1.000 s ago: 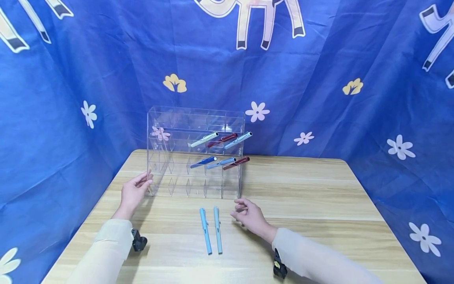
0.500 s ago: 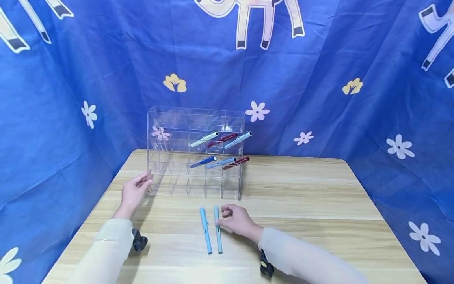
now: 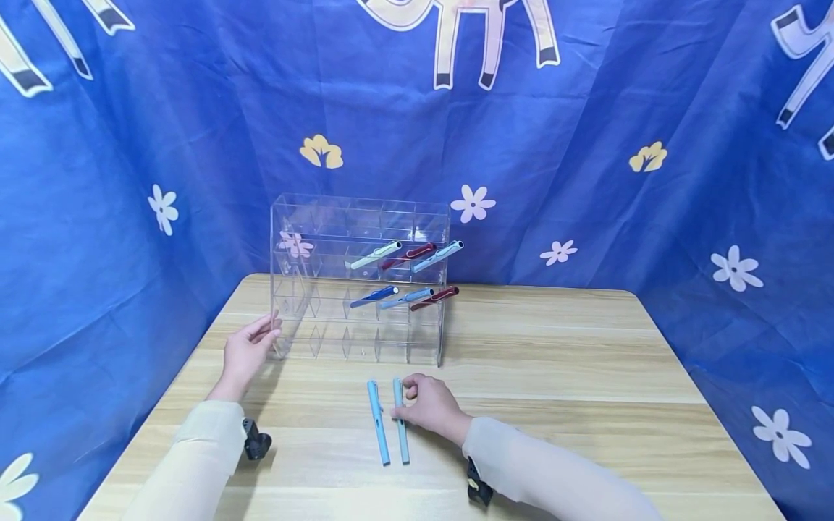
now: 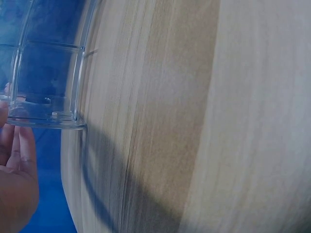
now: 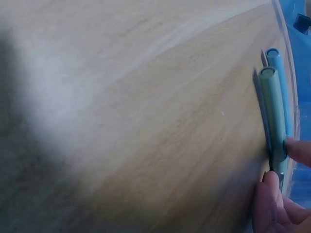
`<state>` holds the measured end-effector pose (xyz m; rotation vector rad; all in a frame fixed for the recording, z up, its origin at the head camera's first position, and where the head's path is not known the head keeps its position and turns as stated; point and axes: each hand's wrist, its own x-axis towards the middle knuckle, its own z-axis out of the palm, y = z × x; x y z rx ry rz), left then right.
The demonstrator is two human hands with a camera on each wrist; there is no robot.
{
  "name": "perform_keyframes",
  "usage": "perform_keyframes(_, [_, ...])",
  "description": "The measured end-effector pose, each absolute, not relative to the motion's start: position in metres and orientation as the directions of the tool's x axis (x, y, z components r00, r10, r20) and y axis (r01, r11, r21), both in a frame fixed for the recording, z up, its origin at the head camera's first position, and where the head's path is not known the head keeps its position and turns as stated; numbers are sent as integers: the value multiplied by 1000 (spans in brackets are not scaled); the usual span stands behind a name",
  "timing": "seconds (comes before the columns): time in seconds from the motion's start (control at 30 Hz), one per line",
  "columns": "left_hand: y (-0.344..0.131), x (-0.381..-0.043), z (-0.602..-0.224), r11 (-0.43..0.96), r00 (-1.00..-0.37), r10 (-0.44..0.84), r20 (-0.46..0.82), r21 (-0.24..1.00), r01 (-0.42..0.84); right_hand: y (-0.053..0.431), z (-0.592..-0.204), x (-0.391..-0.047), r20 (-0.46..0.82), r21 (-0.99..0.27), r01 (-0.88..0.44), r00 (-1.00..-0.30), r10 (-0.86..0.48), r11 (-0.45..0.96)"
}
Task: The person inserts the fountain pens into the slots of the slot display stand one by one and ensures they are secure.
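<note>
A clear acrylic pen rack [image 3: 362,329] with rows of small compartments stands at the back of the table. My left hand [image 3: 246,354] grips the lower part of its left side panel between thumb and fingers; the left wrist view shows that hand [image 4: 17,179] at the panel's edge. Two pens lie side by side in front of the rack. My right hand [image 3: 431,405] pinches the right one, a pale teal pen [image 3: 402,438], near its upper half. Beside it lies a light blue pen [image 3: 378,427]. In the right wrist view, thumb and fingers are on either side of the teal pen [image 5: 273,107].
Several pens slant out of the rack's two middle rows, among them a mint pen [image 3: 376,256], a dark red pen [image 3: 435,299] and a dark blue pen [image 3: 374,297]. A wooden table [image 3: 554,347] lies beneath, with a blue patterned cloth [image 3: 391,130] hanging around it.
My right hand has moved left from beside the pens to the teal pen and now pinches it. The left hand and the rack have stayed put.
</note>
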<state>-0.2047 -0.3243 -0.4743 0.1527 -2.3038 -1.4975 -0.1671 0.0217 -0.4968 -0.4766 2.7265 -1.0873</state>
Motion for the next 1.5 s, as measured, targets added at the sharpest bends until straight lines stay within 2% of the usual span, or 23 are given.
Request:
perform_keyframes(0.33, [-324,-205,-472,433,-921,-297,252,895,105,21,-492,-170,-61,-735,-208,-927,-369,645])
perform_keyframes(0.47, [-322,-204,-471,440,-919,-299,259,892,108,24,-490,-173,-131,-817,-122,-912,-389,563])
perform_keyframes(0.6, [-321,-203,-471,428,-915,-303,268,896,121,30,-489,-179,-222,-886,-3,-874,-431,464])
perform_keyframes(0.8, [-321,-202,-470,412,-917,-305,258,903,117,43,-490,-192,-264,-934,60,-779,-568,352])
perform_keyframes(1.0, [-321,-204,-472,449,-911,-322,257,889,92,53,-491,-201,-185,-981,100,-725,-663,163])
perform_keyframes(1.2, [-322,-204,-473,455,-912,-323,255,886,86,57,-487,-202,-32,-999,13,-719,-695,32])
perform_keyframes(1.37, [-322,-204,-472,447,-915,-310,258,889,99,57,-481,-203,52,-995,16,-763,-644,-99])
perform_keyframes(1.5, [-323,-203,-472,436,-917,-302,259,893,109,56,-474,-204,87,-988,-3,-837,-541,-154])
